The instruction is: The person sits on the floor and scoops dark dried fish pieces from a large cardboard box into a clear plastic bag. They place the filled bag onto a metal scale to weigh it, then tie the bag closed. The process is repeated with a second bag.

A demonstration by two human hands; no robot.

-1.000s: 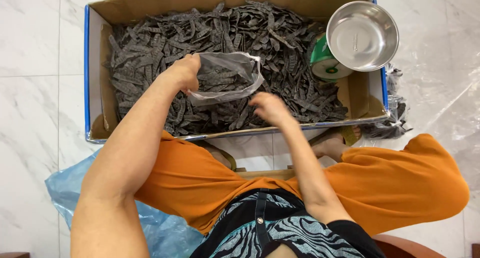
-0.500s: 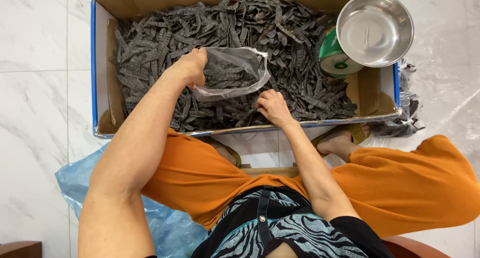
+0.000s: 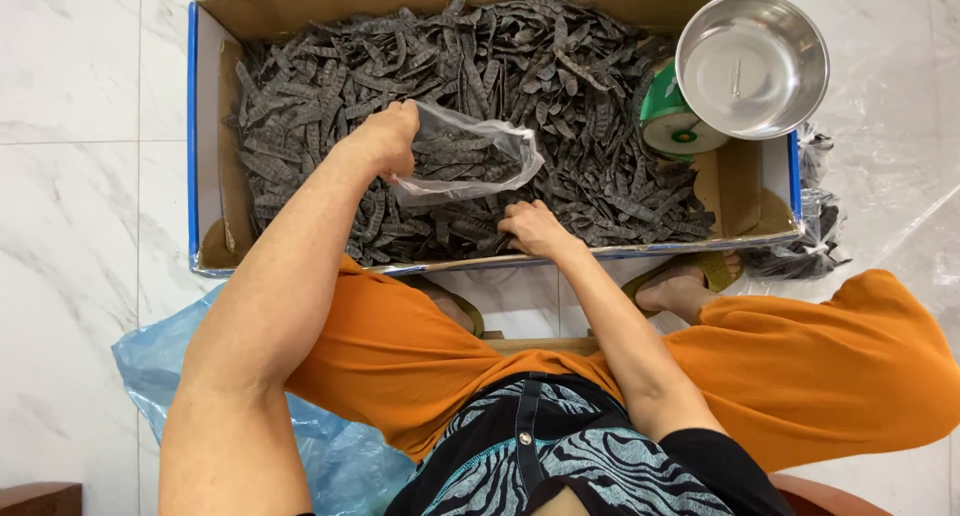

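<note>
Gripping the clear plastic bag (image 3: 470, 161) open over the cardboard box (image 3: 210, 156), the left hand (image 3: 385, 141) holds firm; the right hand (image 3: 535, 228) closes on dark dried pods (image 3: 480, 56) near the box's front edge.

One camera only, worn on the seated person's head, looks straight down from close above, over the lap and both forearms, into the cardboard box (image 3: 210, 156) on the floor (image 3: 70, 206).

Left hand (image 3: 385, 141) is holding a clear bag (image 3: 470, 161) open over dark pods (image 3: 480, 66) filling a box (image 3: 215, 126). Right hand (image 3: 535, 228) is resting on pods; a steel bowl (image 3: 752, 64) is sitting at the box's corner.
</note>
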